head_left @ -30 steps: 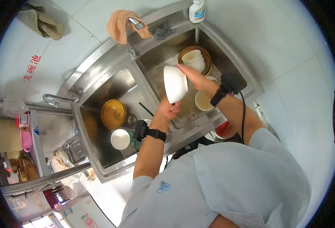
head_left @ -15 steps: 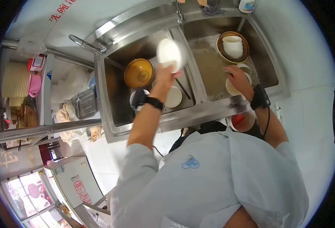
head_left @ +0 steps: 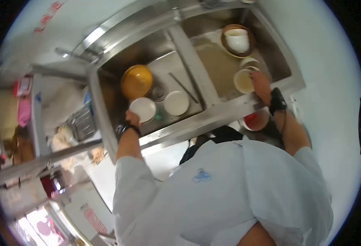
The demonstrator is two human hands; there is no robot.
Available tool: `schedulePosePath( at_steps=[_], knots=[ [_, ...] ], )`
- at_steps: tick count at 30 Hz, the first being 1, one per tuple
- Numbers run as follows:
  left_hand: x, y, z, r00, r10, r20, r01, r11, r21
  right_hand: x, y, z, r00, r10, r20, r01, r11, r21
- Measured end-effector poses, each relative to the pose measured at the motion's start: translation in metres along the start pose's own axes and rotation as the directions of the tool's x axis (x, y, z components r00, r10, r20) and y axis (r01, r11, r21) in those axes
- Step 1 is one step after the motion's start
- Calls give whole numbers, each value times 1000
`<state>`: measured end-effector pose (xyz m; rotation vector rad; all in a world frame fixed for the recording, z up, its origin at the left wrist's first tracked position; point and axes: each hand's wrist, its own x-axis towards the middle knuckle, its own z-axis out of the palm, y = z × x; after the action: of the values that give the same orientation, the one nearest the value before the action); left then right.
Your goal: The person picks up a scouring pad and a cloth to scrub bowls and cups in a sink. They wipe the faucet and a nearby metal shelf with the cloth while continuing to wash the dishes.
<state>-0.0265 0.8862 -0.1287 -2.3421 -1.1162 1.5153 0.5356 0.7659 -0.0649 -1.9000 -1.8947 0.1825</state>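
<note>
At the front left of the left basin, my left hand (head_left: 133, 118) grips the rim of a white bowl (head_left: 142, 109). Another white bowl (head_left: 176, 103) rests just to its right. A large amber-yellow bowl (head_left: 138, 82) sits behind them. In the right basin, my right hand (head_left: 261, 86) has its fingers closed at the edge of a white bowl (head_left: 242, 81) in cloudy water. Part of a pale bowl (head_left: 250, 62) shows behind that one. Farther back, white bowls (head_left: 237, 41) stand inside a brown bowl (head_left: 226, 50).
A metal divider (head_left: 192, 65) separates the two sink basins. A dark stick (head_left: 183, 87) lies in the left basin near a small green item (head_left: 158, 117). Below the front rim is a red-and-white container (head_left: 256, 120). Shelving (head_left: 41, 110) stands at the left.
My left hand has swung from near the divider down to the left, now at a white bowl by the basin's front left. My right hand stays at the bowl in the right basin. The view has shifted.
</note>
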Motion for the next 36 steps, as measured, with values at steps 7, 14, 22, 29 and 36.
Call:
schedulePosePath(
  at_steps=[7,14,22,29,36],
  knots=[
    [85,10,102,770,-397,499,281,-491,-825,9,14,-16,994,97,52,-97,995,1],
    [1,2,-4,666,-686,295,498,114,-860,66,55,-48,778,237,582,-36,942,-335],
    [-33,-4,-85,517,-852,-83,-327,-107,-939,106,168,127,748,-241,619,394,911,-121],
    [-65,47,-154,681,-733,-9,-370,-333,-867,113,147,214,534,-147,833,563,796,-221],
    [-56,65,-203,820,-568,-67,-424,-525,-738,141,136,170,187,-126,974,465,885,25]
  ],
)
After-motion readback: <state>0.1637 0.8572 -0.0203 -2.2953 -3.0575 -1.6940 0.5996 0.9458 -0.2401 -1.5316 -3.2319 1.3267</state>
